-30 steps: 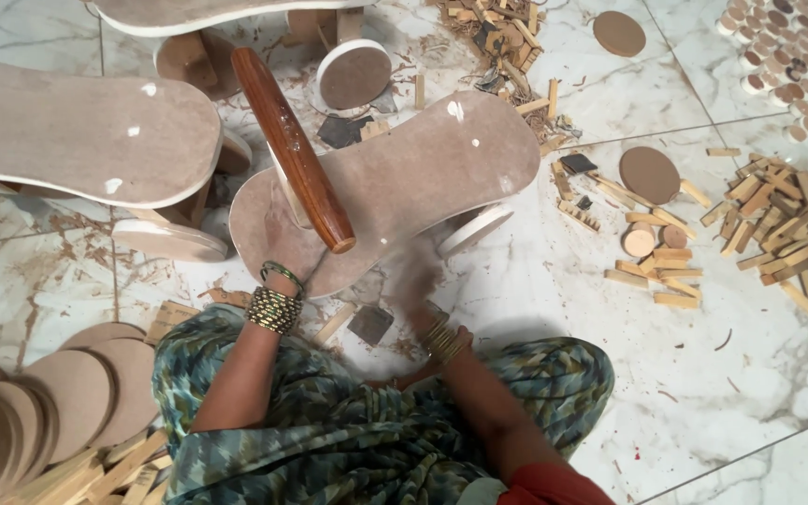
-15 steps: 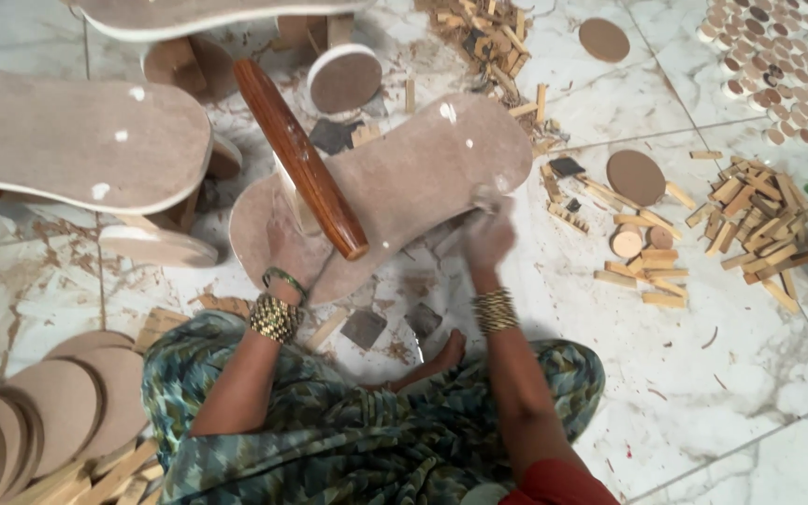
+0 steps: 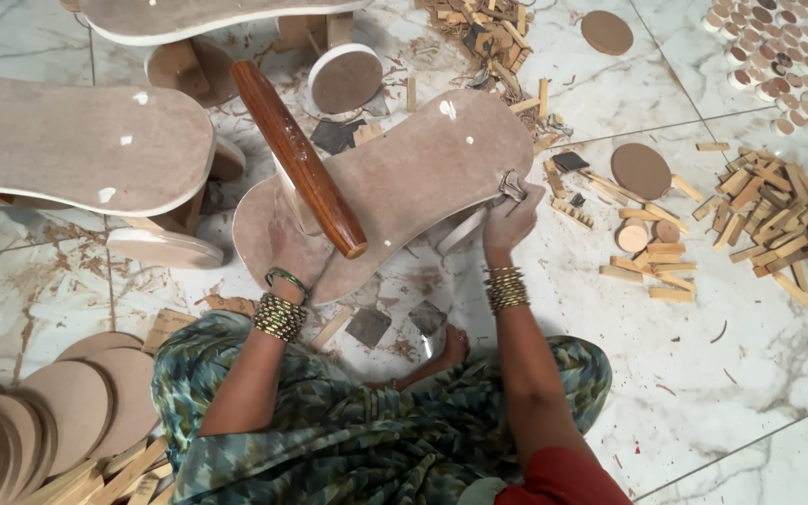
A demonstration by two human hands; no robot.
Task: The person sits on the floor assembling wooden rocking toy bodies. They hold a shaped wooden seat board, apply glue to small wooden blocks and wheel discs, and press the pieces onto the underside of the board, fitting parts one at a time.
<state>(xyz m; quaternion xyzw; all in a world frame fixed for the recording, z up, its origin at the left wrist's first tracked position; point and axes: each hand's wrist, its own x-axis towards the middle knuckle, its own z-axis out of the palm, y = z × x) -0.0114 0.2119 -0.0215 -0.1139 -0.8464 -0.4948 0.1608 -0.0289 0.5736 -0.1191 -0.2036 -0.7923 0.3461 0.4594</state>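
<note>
Fingers of our right hand (image 3: 509, 217) curl shut around a small grey metal tool (image 3: 509, 184), pressed at the right edge of the peanut-shaped brown fibreboard panel (image 3: 404, 187). Our left hand (image 3: 294, 251) lies flat and open on that panel's near end, bangled wrist bent back, just beside the dark polished wooden rolling pin (image 3: 299, 159) slanting across it. Right of the panel, pale wood offcuts (image 3: 769, 201) litter the marble floor (image 3: 759, 374).

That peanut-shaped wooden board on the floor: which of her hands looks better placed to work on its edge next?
Probably the right hand: it sits at the board edge gripping a small metal tool. The left hand lies flat on the board beside the dark wooden rod, apparently steadying it.
</note>
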